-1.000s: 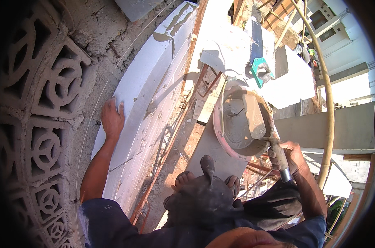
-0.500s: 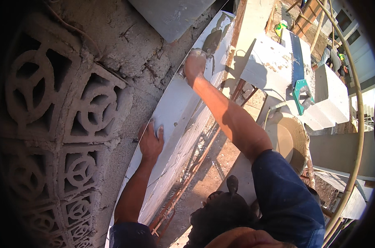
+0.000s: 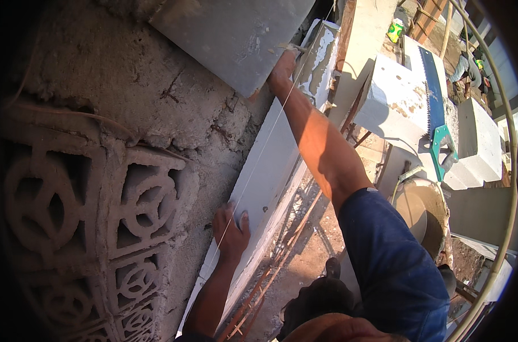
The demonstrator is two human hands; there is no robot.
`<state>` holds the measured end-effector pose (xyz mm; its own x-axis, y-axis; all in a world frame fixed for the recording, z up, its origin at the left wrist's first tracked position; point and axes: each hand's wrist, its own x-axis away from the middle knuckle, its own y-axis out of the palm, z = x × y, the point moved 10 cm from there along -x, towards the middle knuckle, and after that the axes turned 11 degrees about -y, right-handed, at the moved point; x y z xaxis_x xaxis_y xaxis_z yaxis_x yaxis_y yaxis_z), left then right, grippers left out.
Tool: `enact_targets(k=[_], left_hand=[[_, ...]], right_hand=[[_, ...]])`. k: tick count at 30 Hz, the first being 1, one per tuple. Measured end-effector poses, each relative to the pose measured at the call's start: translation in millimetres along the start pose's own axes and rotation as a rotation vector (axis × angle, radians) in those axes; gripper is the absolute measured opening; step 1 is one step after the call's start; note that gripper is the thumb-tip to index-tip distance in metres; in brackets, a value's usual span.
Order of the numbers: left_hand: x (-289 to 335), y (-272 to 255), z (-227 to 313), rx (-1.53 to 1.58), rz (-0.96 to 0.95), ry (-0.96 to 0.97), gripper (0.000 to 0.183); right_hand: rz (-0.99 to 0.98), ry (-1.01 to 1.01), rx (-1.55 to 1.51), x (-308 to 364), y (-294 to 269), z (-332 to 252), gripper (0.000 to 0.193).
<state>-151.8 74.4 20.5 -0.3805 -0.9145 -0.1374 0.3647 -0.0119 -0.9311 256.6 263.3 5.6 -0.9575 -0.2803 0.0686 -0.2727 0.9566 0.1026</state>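
Note:
A long white block (image 3: 270,157) lies along the wall, with wet grey mortar (image 3: 320,62) on its far end. My left hand (image 3: 231,235) rests on the block's wall-side edge, fingers spread. At the far end, beside the grey panel's corner, my right hand (image 3: 283,71) is closed round a trowel (image 3: 295,47); only a small part of the tool shows, and its blade is hidden. A thin taut string (image 3: 264,141) runs lengthwise above the block and passes by both hands.
Left is a rough wall with patterned vent blocks (image 3: 150,202); a grey panel (image 3: 236,40) overhangs the far end. At right, a handsaw (image 3: 434,102) with a green handle lies on white blocks (image 3: 393,91), near a mortar bucket (image 3: 421,214) and a bent pole (image 3: 511,159). Another person (image 3: 469,69) is far right.
My right hand has moved from the block's top toward the wall, beside the grey panel, and the trowel blade has gone out of sight. My left hand stays on the block; the view has shifted.

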Motion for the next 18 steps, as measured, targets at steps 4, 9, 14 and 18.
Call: enact_targets(k=[4, 9, 14, 18], left_hand=[[-4.6, 0.0, -0.7, 0.021, -0.038, -0.021, 0.045], [-2.4, 1.4, -3.7, 0.016, -0.05, -0.037, 0.045], [2.1, 2.6, -2.9, -0.009, -0.029, 0.008, 0.045], [-1.9, -3.4, -3.5, -0.037, 0.004, 0.009, 0.044]], right_hand=[[-0.153, -0.135, 0.337, -55.4, -5.7, -25.2, 0.045], [-0.267, -0.365, 0.622, -88.7, 2.0, -39.7, 0.045], [-0.347, -0.496, 0.679, -98.6, 12.1, -37.2, 0.047], [-0.18, -0.152, 0.488, -68.5, -31.6, -37.8, 0.041]])
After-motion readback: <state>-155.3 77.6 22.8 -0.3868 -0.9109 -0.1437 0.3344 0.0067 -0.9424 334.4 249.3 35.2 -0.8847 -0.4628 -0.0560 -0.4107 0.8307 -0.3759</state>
